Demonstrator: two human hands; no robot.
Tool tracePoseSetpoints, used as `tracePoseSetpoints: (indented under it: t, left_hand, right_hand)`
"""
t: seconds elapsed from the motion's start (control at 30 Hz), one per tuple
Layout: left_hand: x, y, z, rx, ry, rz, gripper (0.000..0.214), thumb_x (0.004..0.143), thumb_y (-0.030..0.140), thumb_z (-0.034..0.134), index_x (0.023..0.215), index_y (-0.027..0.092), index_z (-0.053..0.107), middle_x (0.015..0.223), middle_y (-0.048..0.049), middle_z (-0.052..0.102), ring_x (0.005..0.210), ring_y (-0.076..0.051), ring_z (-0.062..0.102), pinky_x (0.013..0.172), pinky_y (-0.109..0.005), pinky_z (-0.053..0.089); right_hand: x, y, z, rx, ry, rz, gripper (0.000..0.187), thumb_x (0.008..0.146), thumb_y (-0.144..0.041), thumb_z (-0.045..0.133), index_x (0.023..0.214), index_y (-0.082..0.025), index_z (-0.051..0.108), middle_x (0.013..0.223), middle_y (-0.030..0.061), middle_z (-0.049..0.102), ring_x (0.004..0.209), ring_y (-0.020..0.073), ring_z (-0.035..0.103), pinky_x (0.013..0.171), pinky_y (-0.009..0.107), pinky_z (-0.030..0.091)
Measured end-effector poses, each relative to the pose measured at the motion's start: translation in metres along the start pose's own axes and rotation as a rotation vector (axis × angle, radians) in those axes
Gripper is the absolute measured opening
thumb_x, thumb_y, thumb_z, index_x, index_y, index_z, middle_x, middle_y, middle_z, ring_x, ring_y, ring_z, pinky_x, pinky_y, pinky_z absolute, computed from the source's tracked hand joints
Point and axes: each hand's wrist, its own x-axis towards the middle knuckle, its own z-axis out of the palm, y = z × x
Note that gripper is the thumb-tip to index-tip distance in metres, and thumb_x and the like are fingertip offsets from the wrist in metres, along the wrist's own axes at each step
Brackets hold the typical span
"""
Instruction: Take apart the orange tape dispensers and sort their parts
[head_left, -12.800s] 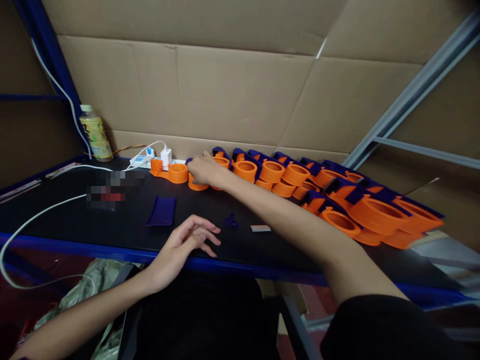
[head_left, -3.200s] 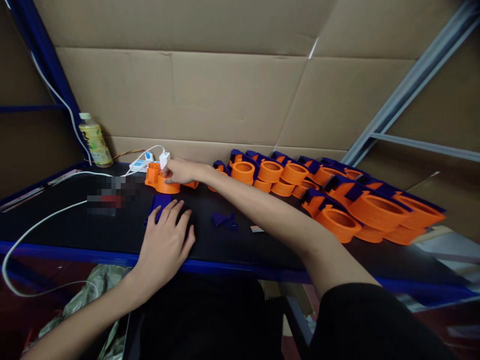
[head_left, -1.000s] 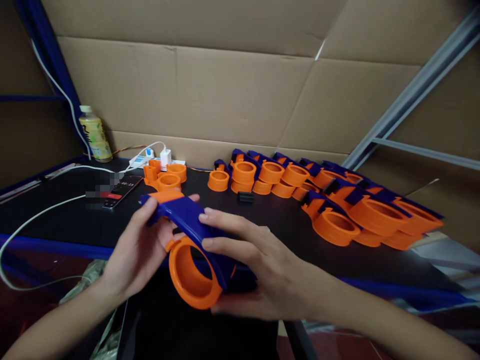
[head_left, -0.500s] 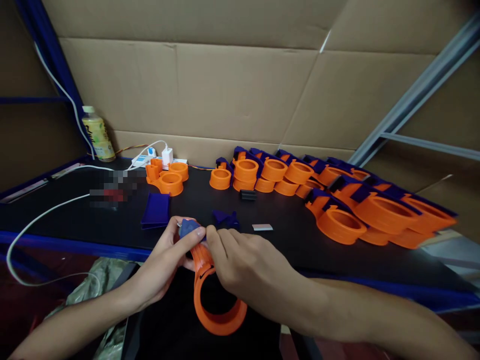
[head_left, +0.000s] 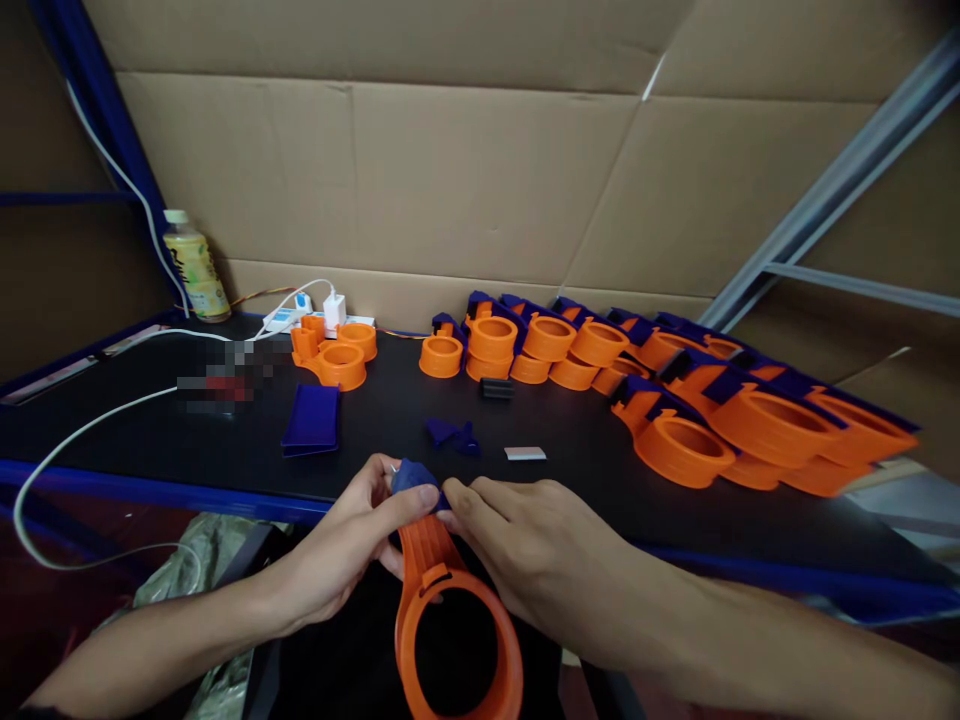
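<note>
My left hand [head_left: 364,535] is closed round the upper end of an orange tape dispenser [head_left: 426,548], thumb pressed on a blue piece [head_left: 412,477] at its top. The dispenser's large ring hangs down towards my lap. My right hand [head_left: 536,535] has its fingers curled against the right side of the blue piece; its fingertips are partly hidden, and I cannot make out any small part in them. Just beyond my hands lie small dark blue parts [head_left: 452,435] and a pale flat strip [head_left: 525,453].
Rows of orange and blue tape dispensers [head_left: 682,450] are stacked along the right and back. At left are flat blue plates [head_left: 311,418], orange bodies [head_left: 341,365], a charger [head_left: 334,310] with white cables and a drink bottle [head_left: 196,265]. A black piece [head_left: 496,388] lies mid-table.
Both hands have moved slightly right and towards me with the tape dispenser. Its ring has tilted up to face me more, and both hands keep their hold at the top.
</note>
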Motion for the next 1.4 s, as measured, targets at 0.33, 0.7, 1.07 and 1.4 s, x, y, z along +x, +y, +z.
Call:
tracePoseSetpoints:
  t: [0.33, 0.7, 1.07, 1.4]
  left_hand:
    - [-0.008, 0.011, -0.001, -0.092, -0.078, 0.052, 0.034, 0.091, 0.034, 0.067, 0.118, 0.02, 0.052, 0.112, -0.0122, 0.07, 0.102, -0.034, 0.073, 0.065, -0.031, 0.061]
    - [0.001, 0.011, -0.02, -0.302, -0.134, 0.017, 0.037, 0.091, 0.046, 0.06, 0.115, 0.018, 0.06, 0.096, -0.0099, 0.072, 0.073, -0.023, 0.07, 0.066, -0.035, 0.056]
    - [-0.001, -0.001, -0.008, -0.173, -0.363, 0.016, 0.051, 0.082, 0.045, 0.069, 0.123, 0.015, 0.06, 0.093, -0.0098, 0.064, 0.075, -0.02, 0.064, 0.072, -0.033, 0.05]
    - [0.002, -0.009, -0.016, -0.126, -0.52, -0.048, 0.058, 0.081, 0.044, 0.07, 0.13, 0.016, 0.057, 0.098, -0.0112, 0.064, 0.08, -0.022, 0.064, 0.077, -0.035, 0.05]
  right_hand:
    - [0.007, 0.046, -0.023, 0.454, -0.001, 0.367, 0.024, 0.099, -0.033, 0.053, 0.101, -0.019, 0.073, 0.084, 0.0018, 0.073, 0.071, 0.0122, 0.065, 0.067, 0.023, 0.046]
    - [-0.049, 0.144, -0.03, 0.448, 0.223, 0.839, 0.054, 0.08, -0.051, 0.072, 0.123, -0.018, 0.071, 0.08, 0.0065, 0.069, 0.068, 0.018, 0.059, 0.056, 0.028, 0.045]
    - [0.069, 0.121, 0.004, 0.84, 0.149, 0.607, 0.035, 0.082, -0.024, 0.07, 0.114, -0.019, 0.059, 0.084, 0.0, 0.061, 0.055, 0.0078, 0.056, 0.046, 0.019, 0.048]
    - [0.205, 0.06, 0.075, 1.086, -0.098, 0.683, 0.035, 0.085, -0.014, 0.065, 0.116, -0.012, 0.05, 0.059, -0.0043, 0.06, 0.054, 0.0127, 0.065, 0.046, 0.022, 0.058]
